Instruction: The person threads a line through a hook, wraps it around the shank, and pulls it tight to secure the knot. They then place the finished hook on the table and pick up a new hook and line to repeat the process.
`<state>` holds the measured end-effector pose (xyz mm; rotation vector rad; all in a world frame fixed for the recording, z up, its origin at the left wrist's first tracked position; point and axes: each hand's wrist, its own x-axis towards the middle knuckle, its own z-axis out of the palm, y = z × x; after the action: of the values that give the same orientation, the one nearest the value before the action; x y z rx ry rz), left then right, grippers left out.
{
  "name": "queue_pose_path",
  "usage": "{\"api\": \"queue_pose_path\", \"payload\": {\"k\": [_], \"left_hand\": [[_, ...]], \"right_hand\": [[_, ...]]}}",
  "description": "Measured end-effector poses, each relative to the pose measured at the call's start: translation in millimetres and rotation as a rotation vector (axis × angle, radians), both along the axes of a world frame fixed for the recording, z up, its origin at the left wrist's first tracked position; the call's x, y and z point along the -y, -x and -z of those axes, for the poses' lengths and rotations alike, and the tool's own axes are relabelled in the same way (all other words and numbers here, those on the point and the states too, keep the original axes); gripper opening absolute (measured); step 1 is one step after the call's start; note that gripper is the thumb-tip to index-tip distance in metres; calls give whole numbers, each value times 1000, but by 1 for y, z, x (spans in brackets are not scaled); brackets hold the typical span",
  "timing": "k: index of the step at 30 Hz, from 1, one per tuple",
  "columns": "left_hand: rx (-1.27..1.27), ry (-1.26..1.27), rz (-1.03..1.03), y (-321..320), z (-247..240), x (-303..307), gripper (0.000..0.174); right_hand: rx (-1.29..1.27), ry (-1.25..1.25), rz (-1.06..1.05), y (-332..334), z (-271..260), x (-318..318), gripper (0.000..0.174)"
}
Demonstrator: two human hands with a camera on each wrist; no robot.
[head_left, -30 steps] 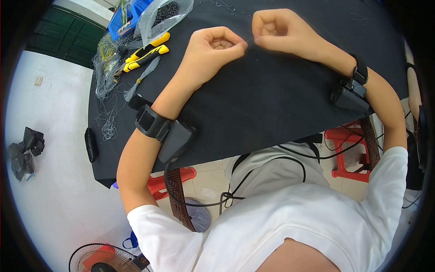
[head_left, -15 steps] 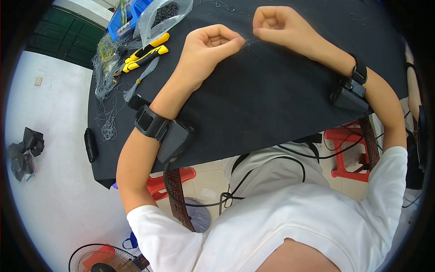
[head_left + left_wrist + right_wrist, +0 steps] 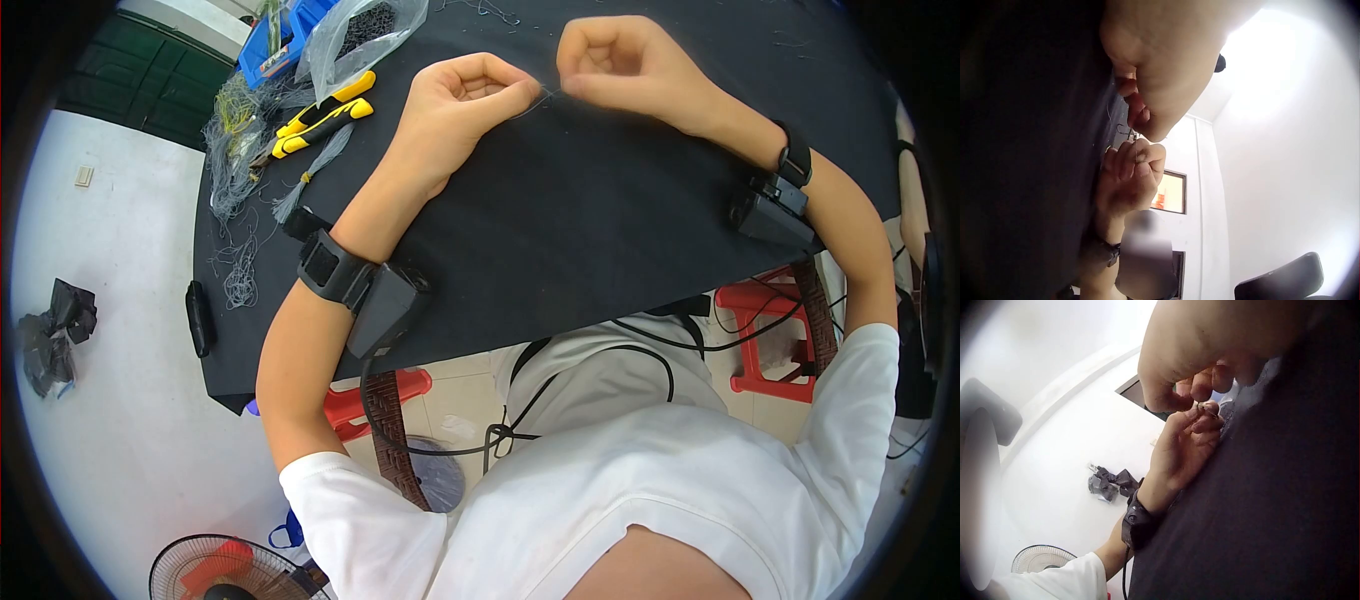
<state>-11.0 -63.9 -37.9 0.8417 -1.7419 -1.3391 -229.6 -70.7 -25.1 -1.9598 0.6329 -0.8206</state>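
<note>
Thumb and forefinger of my left hand (image 3: 455, 100) pinch a thin line (image 3: 546, 95) over the black tabletop in the head view. Facing it, my right hand (image 3: 640, 75) pinches at the same line, fingertips a short gap away. That hand is slightly blurred. In the left wrist view a small dark, hook-like curved piece (image 3: 1125, 130) shows between the two sets of fingertips. The right wrist view has the fingertips of both hands almost meeting, the left hand (image 3: 1182, 450) below. The fingers hide most of the small piece.
Yellow-and-black pliers (image 3: 325, 127) lie at the left by a tied bundle of grey strands (image 3: 318, 172) and tangled line (image 3: 240, 275). Behind them are a blue bin (image 3: 262, 60) and a clear bag (image 3: 335, 50) of small dark pieces. A black case (image 3: 200, 320) sits near the left edge.
My left hand has shifted slightly up and left. The right hand went up a little, then came back down beside the left fingertips. The line between them has changed its bend.
</note>
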Motion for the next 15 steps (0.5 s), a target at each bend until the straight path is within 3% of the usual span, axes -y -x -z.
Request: {"api": "queue_pose_path", "payload": {"k": [4,13,15], "left_hand": [[4,34,20,3,-2,-2,11],[7,47,39,2,-2,-1,11],[-11,31,22,1,-2,-1,11]], "right_hand": [[194,-145,21,-2,-6,-6,7],[153,-51,150,-4,1,2,6],[23,72,169,-3,12,9,9]]}}
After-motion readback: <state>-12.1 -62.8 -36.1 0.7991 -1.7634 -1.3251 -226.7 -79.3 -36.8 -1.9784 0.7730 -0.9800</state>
